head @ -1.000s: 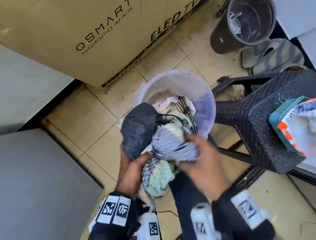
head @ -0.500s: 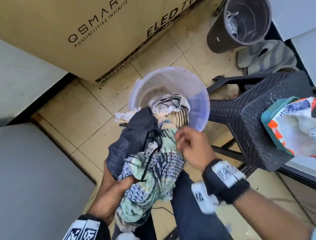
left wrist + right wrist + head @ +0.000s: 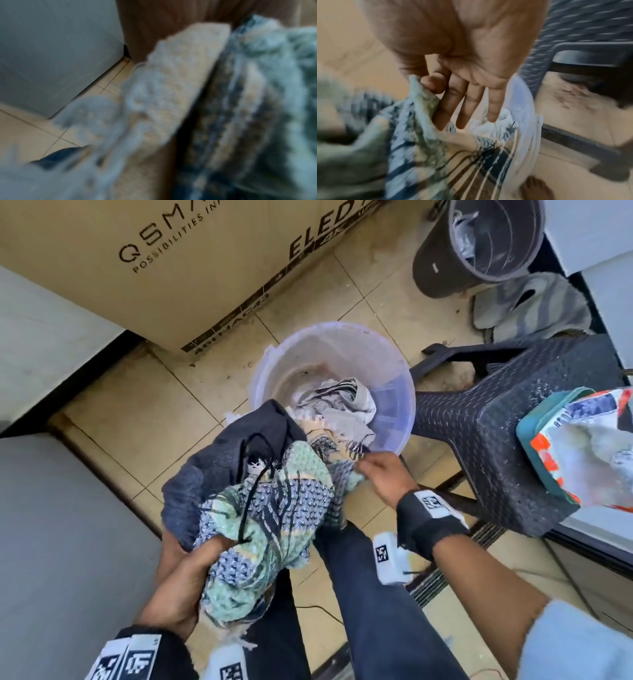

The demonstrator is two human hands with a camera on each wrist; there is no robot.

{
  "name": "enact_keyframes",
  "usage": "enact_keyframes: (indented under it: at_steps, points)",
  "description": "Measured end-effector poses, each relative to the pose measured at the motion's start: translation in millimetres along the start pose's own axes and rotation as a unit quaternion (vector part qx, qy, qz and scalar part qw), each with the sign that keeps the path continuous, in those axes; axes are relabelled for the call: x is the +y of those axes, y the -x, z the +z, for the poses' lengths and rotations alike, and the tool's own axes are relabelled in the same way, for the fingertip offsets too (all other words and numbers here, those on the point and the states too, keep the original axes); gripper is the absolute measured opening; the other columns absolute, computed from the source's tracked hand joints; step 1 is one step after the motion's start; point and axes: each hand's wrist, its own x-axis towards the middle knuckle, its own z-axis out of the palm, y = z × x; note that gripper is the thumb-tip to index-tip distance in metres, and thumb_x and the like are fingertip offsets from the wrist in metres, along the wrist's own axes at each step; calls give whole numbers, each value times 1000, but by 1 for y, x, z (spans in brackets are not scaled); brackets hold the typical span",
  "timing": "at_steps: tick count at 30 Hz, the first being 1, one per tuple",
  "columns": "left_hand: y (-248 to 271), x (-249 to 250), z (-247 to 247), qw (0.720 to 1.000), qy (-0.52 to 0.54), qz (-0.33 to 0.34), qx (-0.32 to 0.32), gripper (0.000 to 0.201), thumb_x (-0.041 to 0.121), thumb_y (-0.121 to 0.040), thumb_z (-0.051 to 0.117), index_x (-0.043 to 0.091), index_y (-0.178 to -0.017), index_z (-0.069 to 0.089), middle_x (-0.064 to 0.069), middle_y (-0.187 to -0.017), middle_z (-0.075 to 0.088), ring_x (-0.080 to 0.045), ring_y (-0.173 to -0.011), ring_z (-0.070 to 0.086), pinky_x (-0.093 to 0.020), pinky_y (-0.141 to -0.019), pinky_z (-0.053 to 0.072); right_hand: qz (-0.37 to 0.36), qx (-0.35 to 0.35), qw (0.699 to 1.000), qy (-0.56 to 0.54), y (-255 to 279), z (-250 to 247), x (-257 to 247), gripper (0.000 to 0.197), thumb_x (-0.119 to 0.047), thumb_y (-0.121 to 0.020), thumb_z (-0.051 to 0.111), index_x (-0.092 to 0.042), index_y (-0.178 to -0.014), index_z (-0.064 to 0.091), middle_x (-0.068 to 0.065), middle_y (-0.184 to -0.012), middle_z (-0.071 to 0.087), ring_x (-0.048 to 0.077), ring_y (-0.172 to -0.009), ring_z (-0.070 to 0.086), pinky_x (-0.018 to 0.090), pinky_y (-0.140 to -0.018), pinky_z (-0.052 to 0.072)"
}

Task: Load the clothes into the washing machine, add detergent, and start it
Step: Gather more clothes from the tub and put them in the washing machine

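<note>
Translucent plastic bucket [image 3: 394, 392] at frame centre, striped grey cloth [image 3: 339, 402] inside. Left hand [image 3: 178, 587] gripping bundled patterned clothes [image 3: 274, 515] below bucket; right hand [image 3: 387, 474] pinching bundle's edge. Dark bin [image 3: 442, 268] upper right, clear plastic inside.

I see bare floor [image 3: 113, 419] left of the bucket [image 3: 394, 440]; stool [image 3: 496, 419] crowds its right, cardboard box [image 3: 164, 278] behind.
</note>
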Motion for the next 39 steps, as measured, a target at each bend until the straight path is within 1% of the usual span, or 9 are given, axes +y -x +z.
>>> enact_keyframes:
  at_steps: [4, 7, 12, 16, 24, 29, 33, 37, 39]
  points:
    - [-2, -1, 17, 978, -167, 116, 55, 85, -12, -72, 75, 18, -140, 35, 8, -113, 65, 6, -93, 65, -31, -91, 49, -18, 140, 926, -349, 33, -25, -23, 16, -17, -63, 63, -17, -47, 63, 2, -60, 53, 24, -69, 47, 40, -70, 35]
    - [-4, -8, 23, 971, -189, 106, 104, 89, -3, -76, 76, 20, -146, 25, 3, -125, 55, -10, -104, 58, -34, -101, 41, -115, 46, 903, -410, 78, -28, -62, 14, -11, -55, 60, -17, -43, 64, -9, -48, 52, 13, -58, 50, 26, -63, 38]
    - [-1, -12, 29, 999, -8, 11, 34, 87, 32, -63, 82, 35, -141, 42, -13, -133, 61, -38, -116, 61, -57, -95, 50, -113, -289, 936, -167, 138, 25, -87, 24, -10, -72, 55, -8, -49, 56, 19, -49, 57, 9, -46, 58, 31, -47, 43]
    - [9, -12, 37, 985, 119, -56, -117, 112, 54, -54, 90, 16, -147, 40, -16, -139, 57, -33, -125, 57, -45, -93, 54, -153, -233, 959, 50, 145, 41, -88, 34, -13, -79, 56, -9, -48, 45, 13, -44, 43, 5, -34, 41, 23, -42, 30]
    - [11, -36, 52, 993, 79, -63, -55, 125, 29, -31, 100, 33, -141, 42, -16, -130, 62, -33, -110, 64, -38, -72, 60, -344, -269, 831, 345, 166, 38, -96, 32, -30, -73, 63, -15, -56, 40, 0, -50, 27, 26, -54, 34, 25, -47, 22]
    - [4, -38, 63, 999, 34, 9, -20, 132, 27, -26, 98, 26, -142, 34, -19, -134, 55, -37, -115, 58, -50, -86, 53, -181, -323, 919, 138, 124, 6, -91, 12, -25, -89, 63, -19, -79, 67, 1, -73, 70, 18, -66, 65, 23, -65, 52]
    - [-16, -36, 82, 986, 141, -37, -86, 107, 1, -55, 84, 45, -141, 38, -14, -139, 55, -43, -115, 61, -66, -79, 52, -68, -126, 989, -22, 43, -11, -71, 25, -22, -90, 65, -21, -65, 60, -1, -46, 60, 13, -42, 59, 23, -52, 49]
    - [-33, -27, 96, 994, 108, -23, -13, 87, -10, -76, 69, 52, -130, 41, -7, -123, 63, -34, -77, 74, -58, -56, 55, -54, 11, 983, 173, -55, -9, -35, 7, -24, -86, 60, -23, -79, 63, 9, -87, 71, 29, -83, 66, 26, -68, 43]
    - [-45, -30, 91, 996, 94, -10, -6, 86, -12, -76, 68, 58, -120, 46, -7, -126, 63, -39, -93, 71, -66, -64, 53, -29, -17, 953, 300, -87, -8, -20, 18, -24, -86, 57, -22, -103, 64, 15, -112, 66, 33, -101, 62, 31, -77, 44]
